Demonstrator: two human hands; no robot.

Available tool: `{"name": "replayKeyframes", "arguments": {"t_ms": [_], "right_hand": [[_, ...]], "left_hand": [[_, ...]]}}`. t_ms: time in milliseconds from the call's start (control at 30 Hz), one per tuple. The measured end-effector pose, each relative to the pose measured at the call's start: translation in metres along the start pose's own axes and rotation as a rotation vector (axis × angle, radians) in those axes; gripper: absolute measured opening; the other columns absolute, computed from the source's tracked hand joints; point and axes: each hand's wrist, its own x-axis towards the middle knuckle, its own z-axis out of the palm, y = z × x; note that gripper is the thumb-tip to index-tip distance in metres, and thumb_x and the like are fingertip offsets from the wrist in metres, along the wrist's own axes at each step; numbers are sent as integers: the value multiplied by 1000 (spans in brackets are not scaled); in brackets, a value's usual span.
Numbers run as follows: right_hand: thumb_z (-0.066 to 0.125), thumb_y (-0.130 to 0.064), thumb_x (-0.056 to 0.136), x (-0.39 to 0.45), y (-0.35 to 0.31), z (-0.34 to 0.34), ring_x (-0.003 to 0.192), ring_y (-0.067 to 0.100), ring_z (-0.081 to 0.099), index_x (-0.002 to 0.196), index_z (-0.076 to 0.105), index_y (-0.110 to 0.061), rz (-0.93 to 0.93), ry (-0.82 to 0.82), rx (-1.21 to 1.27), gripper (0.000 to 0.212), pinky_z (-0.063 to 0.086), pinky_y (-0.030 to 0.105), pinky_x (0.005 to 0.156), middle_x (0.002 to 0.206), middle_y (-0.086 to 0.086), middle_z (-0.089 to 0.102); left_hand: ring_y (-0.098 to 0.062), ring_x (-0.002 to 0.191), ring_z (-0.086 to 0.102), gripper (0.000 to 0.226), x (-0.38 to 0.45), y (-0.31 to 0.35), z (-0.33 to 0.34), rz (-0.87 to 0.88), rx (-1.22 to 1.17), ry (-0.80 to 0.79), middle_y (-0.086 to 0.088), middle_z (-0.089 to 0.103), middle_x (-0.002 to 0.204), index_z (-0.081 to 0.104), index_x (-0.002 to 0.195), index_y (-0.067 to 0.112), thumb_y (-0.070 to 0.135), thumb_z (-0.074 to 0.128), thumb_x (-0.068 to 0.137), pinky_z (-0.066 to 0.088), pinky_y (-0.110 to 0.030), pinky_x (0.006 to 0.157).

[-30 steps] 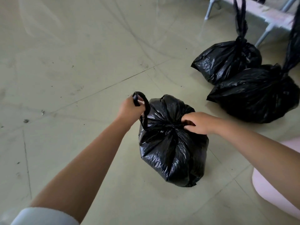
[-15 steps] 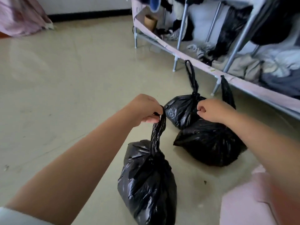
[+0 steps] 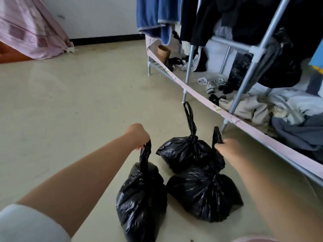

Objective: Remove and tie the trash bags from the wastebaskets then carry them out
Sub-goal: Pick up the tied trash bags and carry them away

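Three tied black trash bags stand close together on the pale floor. My left hand (image 3: 139,136) grips the twisted handle of the near left bag (image 3: 141,205) and holds it up taut. My right hand (image 3: 227,148) pinches the upright handle of the near right bag (image 3: 204,194), which rests on the floor. The far bag (image 3: 183,152) sits behind them untouched, its long looped handle standing up.
A metal clothes rack (image 3: 244,79) with hanging garments and piled laundry runs along the right, its pink-edged bottom shelf (image 3: 258,135) close beside the bags. Pink fabric (image 3: 31,30) drapes at the far left by the wall. Bare floor (image 3: 70,110) stretches left.
My left hand lifted the near bag by its handle. My right hand left that bag's knot and took the handle of the right bag. The view rose toward the rack.
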Motion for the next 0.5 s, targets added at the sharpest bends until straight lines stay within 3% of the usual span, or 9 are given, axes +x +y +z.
{"name": "replayKeyframes", "arguments": {"t_ms": [100, 167, 267, 300, 367, 433, 500], "right_hand": [[50, -9, 83, 6, -15, -17, 53, 18, 31, 71, 45, -6, 116, -4, 313, 13, 23, 26, 51, 61, 7, 37], [50, -12, 84, 17, -25, -22, 54, 18, 34, 67, 45, -6, 145, -1, 349, 18, 27, 26, 51, 66, 8, 41], [49, -12, 86, 37, -40, -20, 65, 21, 45, 83, 46, -4, 172, 6, 445, 9, 36, 30, 59, 77, 10, 47], [48, -9, 87, 46, -43, -16, 62, 20, 50, 83, 47, -3, 181, 4, 492, 7, 39, 30, 60, 74, 9, 50], [46, -4, 88, 59, -49, -5, 34, 10, 53, 70, 48, -4, 186, -29, 574, 18, 43, 24, 46, 55, 8, 55], [47, 2, 87, 71, -54, 9, 16, 4, 40, 61, 43, -5, 186, -35, 594, 28, 33, 12, 28, 29, 2, 50], [47, 8, 84, 80, -63, 20, 14, 3, 37, 59, 42, -4, 201, -20, 511, 28, 26, 7, 25, 19, 1, 42]], "left_hand": [[-14, 46, 44, 35, -3, 11, -10, -37, 94, 45, -5, 48, 53, 42, 54, 7, -3, 40, 87, 35, -18, 46], [-14, 47, 41, 35, 4, 17, -11, -34, 142, 65, -5, 44, 55, 40, 53, 7, -3, 41, 87, 33, -19, 45], [-14, 47, 36, 34, 26, 28, -8, -15, 201, 87, -4, 39, 56, 36, 52, 7, -3, 42, 84, 29, -19, 44], [-14, 48, 35, 34, 38, 30, -6, 1, 201, 93, -4, 37, 56, 35, 53, 7, -3, 42, 84, 28, -20, 43], [-14, 49, 32, 34, 64, 32, -3, 34, 191, 92, -4, 35, 58, 33, 54, 7, -2, 41, 85, 27, -20, 43], [-14, 50, 30, 34, 89, 33, -1, 66, 200, 69, -3, 33, 59, 32, 54, 8, -1, 42, 86, 26, -20, 43], [-14, 50, 31, 34, 109, 32, -1, 89, 228, 4, -3, 34, 59, 32, 54, 8, 0, 43, 86, 25, -20, 42]]}}
